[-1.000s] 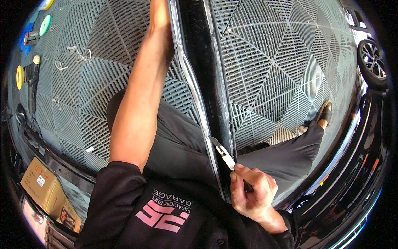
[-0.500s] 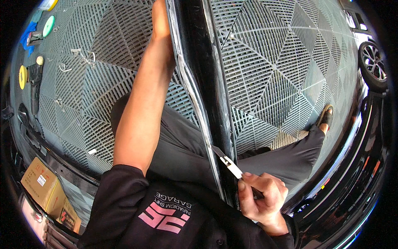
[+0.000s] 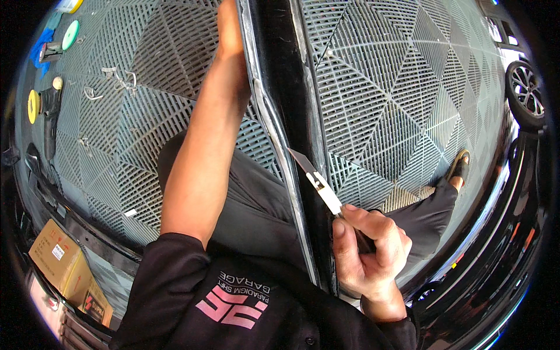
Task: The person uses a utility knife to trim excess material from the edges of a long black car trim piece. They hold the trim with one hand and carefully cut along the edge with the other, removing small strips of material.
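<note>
A long black panel (image 3: pixel 279 76) with silvery-grey strips along both edges runs from the top of the view down to my body. My right hand (image 3: pixel 373 245) is closed around a white-ended utility knife (image 3: pixel 326 195), pinched between thumb and forefinger. The bare blade slants up and left, its tip at the panel's left silvery edge (image 3: pixel 269 111). At the top, my left hand (image 3: pixel 229 23) lies beside that same edge. Its fingers are cut off by the frame and hidden by the panel, so their grip does not show.
Ribbed grey floor tiles (image 3: pixel 408 76) surround my legs. Curled pale scraps (image 3: pixel 119 76) lie at left, near a polisher with a yellow pad (image 3: pixel 34 106) and a round green pad (image 3: pixel 70 35). A cardboard box (image 3: pixel 58 256) stands lower left. A glossy black car (image 3: pixel 501 245) fills the right side.
My right hand has moved up along the panel, carrying the knife, and more of the blade shows. The left arm has barely shifted.
</note>
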Demonstrator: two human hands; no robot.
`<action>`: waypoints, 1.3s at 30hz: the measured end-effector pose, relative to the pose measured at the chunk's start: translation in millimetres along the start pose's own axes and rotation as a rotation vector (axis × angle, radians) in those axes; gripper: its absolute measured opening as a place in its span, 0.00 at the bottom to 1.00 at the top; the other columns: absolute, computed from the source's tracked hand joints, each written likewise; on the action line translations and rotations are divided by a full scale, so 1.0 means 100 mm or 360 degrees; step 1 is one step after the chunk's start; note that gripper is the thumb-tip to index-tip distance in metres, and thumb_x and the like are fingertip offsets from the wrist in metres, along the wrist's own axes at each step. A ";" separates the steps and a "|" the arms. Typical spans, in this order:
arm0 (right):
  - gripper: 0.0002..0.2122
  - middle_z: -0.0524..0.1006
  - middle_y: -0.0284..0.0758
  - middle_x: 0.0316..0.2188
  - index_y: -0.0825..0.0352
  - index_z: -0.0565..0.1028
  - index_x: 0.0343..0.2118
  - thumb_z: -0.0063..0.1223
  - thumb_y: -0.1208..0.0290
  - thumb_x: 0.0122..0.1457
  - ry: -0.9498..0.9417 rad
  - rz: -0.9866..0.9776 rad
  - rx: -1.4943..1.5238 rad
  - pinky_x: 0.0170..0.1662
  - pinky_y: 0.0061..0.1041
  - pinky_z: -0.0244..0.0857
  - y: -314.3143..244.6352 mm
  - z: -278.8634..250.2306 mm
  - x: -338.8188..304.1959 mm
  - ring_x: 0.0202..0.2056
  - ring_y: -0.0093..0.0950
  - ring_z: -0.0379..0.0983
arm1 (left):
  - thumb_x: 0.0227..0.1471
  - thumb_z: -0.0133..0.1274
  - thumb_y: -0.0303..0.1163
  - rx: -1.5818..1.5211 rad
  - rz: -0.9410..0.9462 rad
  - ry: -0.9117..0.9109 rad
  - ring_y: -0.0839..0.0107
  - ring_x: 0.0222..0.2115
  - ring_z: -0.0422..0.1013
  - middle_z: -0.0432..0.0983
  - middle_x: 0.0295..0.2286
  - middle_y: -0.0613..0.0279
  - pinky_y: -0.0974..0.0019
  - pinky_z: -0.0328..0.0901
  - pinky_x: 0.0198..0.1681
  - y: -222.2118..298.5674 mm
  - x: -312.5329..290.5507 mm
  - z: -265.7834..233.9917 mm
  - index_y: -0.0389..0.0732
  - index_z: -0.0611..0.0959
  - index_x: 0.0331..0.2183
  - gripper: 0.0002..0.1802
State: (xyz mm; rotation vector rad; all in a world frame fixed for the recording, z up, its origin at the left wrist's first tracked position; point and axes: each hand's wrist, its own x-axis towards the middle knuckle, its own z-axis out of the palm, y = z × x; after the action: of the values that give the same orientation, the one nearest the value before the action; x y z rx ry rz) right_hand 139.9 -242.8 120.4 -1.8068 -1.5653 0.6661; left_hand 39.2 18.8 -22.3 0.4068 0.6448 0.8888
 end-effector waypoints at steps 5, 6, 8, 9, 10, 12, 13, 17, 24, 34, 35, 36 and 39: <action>0.11 0.82 0.39 0.27 0.71 0.74 0.34 0.62 0.85 0.47 -0.0009 -0.0029 -0.0017 0.17 0.23 0.64 0.01 0.04 0.03 0.14 0.24 0.69 | 0.60 0.35 0.54 0.0000 0.0004 -0.0014 0.62 0.10 0.67 0.70 0.14 0.55 0.64 0.63 0.09 0.00 0.01 -0.02 0.40 0.78 0.22 0.30; 0.11 0.82 0.38 0.27 0.71 0.74 0.34 0.61 0.85 0.47 -0.0005 -0.0031 -0.0011 0.18 0.23 0.64 0.02 0.04 0.03 0.14 0.24 0.69 | 0.60 0.35 0.54 -0.0002 0.0008 -0.0013 0.62 0.10 0.67 0.70 0.14 0.55 0.64 0.62 0.09 0.00 0.01 -0.02 0.40 0.77 0.23 0.30; 0.11 0.81 0.38 0.26 0.70 0.74 0.34 0.61 0.85 0.47 -0.0005 -0.0038 0.0002 0.18 0.24 0.64 0.02 0.05 0.03 0.14 0.24 0.69 | 0.60 0.35 0.55 -0.0002 0.0012 -0.0020 0.62 0.10 0.67 0.70 0.14 0.55 0.64 0.62 0.10 0.00 0.02 -0.02 0.40 0.77 0.23 0.30; 0.11 0.81 0.37 0.26 0.70 0.74 0.34 0.61 0.85 0.47 -0.0007 -0.0044 0.0010 0.18 0.24 0.64 0.02 0.05 0.03 0.13 0.24 0.68 | 0.60 0.35 0.55 -0.0002 0.0012 -0.0025 0.62 0.11 0.67 0.70 0.14 0.55 0.64 0.62 0.10 0.00 0.02 -0.02 0.40 0.77 0.23 0.30; 0.11 0.81 0.37 0.25 0.70 0.75 0.34 0.61 0.85 0.47 -0.0010 -0.0049 0.0018 0.18 0.24 0.63 0.02 0.05 0.04 0.13 0.24 0.68 | 0.60 0.35 0.55 -0.0002 0.0015 -0.0027 0.62 0.11 0.67 0.70 0.14 0.55 0.64 0.62 0.10 0.00 0.02 -0.02 0.40 0.77 0.23 0.30; 0.12 0.79 0.36 0.23 0.70 0.75 0.35 0.62 0.85 0.47 -0.0025 -0.0032 -0.0023 0.17 0.25 0.62 0.02 0.04 0.03 0.13 0.25 0.67 | 0.60 0.35 0.55 -0.0002 0.0017 -0.0033 0.62 0.11 0.66 0.70 0.14 0.56 0.64 0.62 0.10 0.01 0.02 -0.02 0.40 0.77 0.23 0.30; 0.12 0.79 0.35 0.22 0.69 0.75 0.35 0.62 0.85 0.47 -0.0032 -0.0023 -0.0044 0.17 0.25 0.62 0.03 0.03 0.03 0.13 0.25 0.67 | 0.60 0.35 0.55 -0.0004 0.0018 -0.0036 0.62 0.11 0.66 0.70 0.14 0.56 0.64 0.62 0.10 0.00 0.03 -0.02 0.40 0.77 0.23 0.30; 0.12 0.73 0.32 0.17 0.68 0.76 0.35 0.62 0.85 0.47 -0.0104 -0.0051 -0.0103 0.16 0.26 0.59 -0.02 0.00 0.07 0.12 0.26 0.65 | 0.60 0.35 0.55 -0.0017 0.0013 -0.0059 0.63 0.11 0.66 0.69 0.14 0.56 0.63 0.62 0.10 -0.01 0.03 -0.02 0.41 0.77 0.23 0.30; 0.12 0.67 0.30 0.13 0.68 0.77 0.34 0.64 0.84 0.46 -0.0144 -0.0064 -0.0202 0.15 0.28 0.56 -0.03 0.01 0.00 0.10 0.26 0.62 | 0.60 0.35 0.55 -0.0004 0.0012 -0.0097 0.63 0.12 0.66 0.69 0.14 0.57 0.63 0.62 0.11 -0.01 0.02 -0.02 0.41 0.77 0.23 0.30; 0.11 0.65 0.30 0.13 0.69 0.77 0.34 0.64 0.84 0.46 -0.0236 -0.0067 -0.0281 0.15 0.28 0.56 -0.09 -0.05 -0.05 0.10 0.26 0.61 | 0.59 0.35 0.56 -0.0024 0.0010 -0.0130 0.63 0.12 0.65 0.68 0.15 0.57 0.63 0.61 0.12 -0.01 0.04 0.00 0.42 0.76 0.23 0.30; 0.11 0.65 0.30 0.13 0.69 0.77 0.34 0.64 0.84 0.46 -0.0248 -0.0062 -0.0286 0.15 0.28 0.56 -0.10 -0.06 -0.07 0.10 0.26 0.61 | 0.59 0.35 0.56 -0.0023 0.0010 -0.0130 0.63 0.12 0.65 0.68 0.15 0.57 0.63 0.61 0.12 0.00 0.04 0.00 0.42 0.76 0.23 0.30; 0.11 0.65 0.30 0.12 0.69 0.77 0.34 0.64 0.83 0.46 -0.0255 -0.0053 -0.0291 0.15 0.28 0.56 -0.10 -0.06 -0.09 0.10 0.26 0.61 | 0.59 0.35 0.56 -0.0023 0.0003 -0.0137 0.63 0.12 0.65 0.68 0.15 0.57 0.63 0.61 0.12 -0.01 0.04 0.00 0.42 0.76 0.23 0.30; 0.11 0.65 0.30 0.13 0.69 0.77 0.34 0.64 0.83 0.47 -0.0269 -0.0052 -0.0321 0.15 0.29 0.56 -0.09 -0.08 -0.18 0.10 0.27 0.61 | 0.59 0.35 0.56 -0.0033 -0.0009 -0.0145 0.63 0.13 0.65 0.68 0.15 0.58 0.63 0.61 0.12 -0.02 0.05 0.01 0.42 0.76 0.23 0.30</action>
State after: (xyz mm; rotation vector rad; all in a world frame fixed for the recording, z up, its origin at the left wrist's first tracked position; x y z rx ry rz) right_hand 137.4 -260.5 131.4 -1.9068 -1.8264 0.6813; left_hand 43.4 21.4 -24.3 0.4245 0.5524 0.8658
